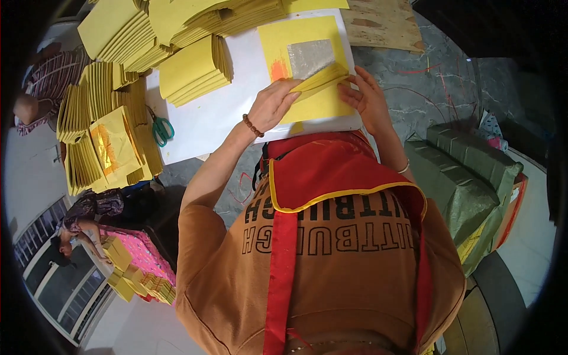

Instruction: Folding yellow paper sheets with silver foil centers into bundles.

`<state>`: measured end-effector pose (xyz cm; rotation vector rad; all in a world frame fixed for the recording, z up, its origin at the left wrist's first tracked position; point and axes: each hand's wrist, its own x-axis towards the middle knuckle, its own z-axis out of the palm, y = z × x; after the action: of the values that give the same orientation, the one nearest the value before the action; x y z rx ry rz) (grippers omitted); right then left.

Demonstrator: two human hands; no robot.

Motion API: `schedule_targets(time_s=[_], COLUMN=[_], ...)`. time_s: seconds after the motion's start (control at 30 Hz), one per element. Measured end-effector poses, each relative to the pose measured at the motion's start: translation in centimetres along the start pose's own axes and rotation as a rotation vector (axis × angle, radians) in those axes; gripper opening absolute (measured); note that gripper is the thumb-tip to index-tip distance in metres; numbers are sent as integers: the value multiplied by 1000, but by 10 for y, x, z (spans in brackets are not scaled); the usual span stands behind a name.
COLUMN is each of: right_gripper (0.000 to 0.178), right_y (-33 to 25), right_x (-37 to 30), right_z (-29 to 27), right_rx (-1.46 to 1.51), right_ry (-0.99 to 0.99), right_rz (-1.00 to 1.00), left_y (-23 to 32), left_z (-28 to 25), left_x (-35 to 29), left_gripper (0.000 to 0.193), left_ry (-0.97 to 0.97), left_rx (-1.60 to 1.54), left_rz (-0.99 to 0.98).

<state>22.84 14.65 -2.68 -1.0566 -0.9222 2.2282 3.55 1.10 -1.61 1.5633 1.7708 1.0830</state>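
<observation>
A yellow paper sheet [302,35] with a silver square [313,56] and an orange smear lies on the white tabletop [189,133] in front of me. Its near part is lifted and folded over in a narrow band [322,81]. My left hand [273,105], with a beaded bracelet at the wrist, pinches the left end of that fold. At the fold's right end, my right hand [368,99] has its fingers stretched and apart, close against the paper; whether it touches is unclear.
Stacks of folded yellow paper [195,68] fill the table's far and left sides. Green-handled scissors [161,129] lie by the left stacks. Green-wrapped bundles [461,177] stand at right, a wooden board [384,23] beyond. At lower left, another person [89,222] handles yellow bundles.
</observation>
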Motion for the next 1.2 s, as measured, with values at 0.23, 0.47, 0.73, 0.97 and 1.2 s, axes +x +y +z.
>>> schedule_targets(time_s=[0.23, 0.47, 0.73, 0.97, 1.2], right_gripper=[41, 44, 41, 40, 39], right_y=[-2, 0, 11, 7, 6], right_x=[1, 2, 13, 11, 10], right_z=[8, 13, 10, 12, 12], right_rx=[-19, -40, 133, 111, 63], right_ry=[-14, -50, -134, -110, -132], right_rz=[44, 5, 49, 82, 34], left_y=[-11, -12, -19, -16, -16], left_z=[3, 6, 11, 8, 5], left_x=[-2, -7, -8, -9, -8], left_gripper=[22, 23, 22, 20, 17], left_ry=[80, 84, 127, 87, 68], left_rx=[-78, -360, -391, -449, -415], left_rz=[51, -286, -253, -329, -326])
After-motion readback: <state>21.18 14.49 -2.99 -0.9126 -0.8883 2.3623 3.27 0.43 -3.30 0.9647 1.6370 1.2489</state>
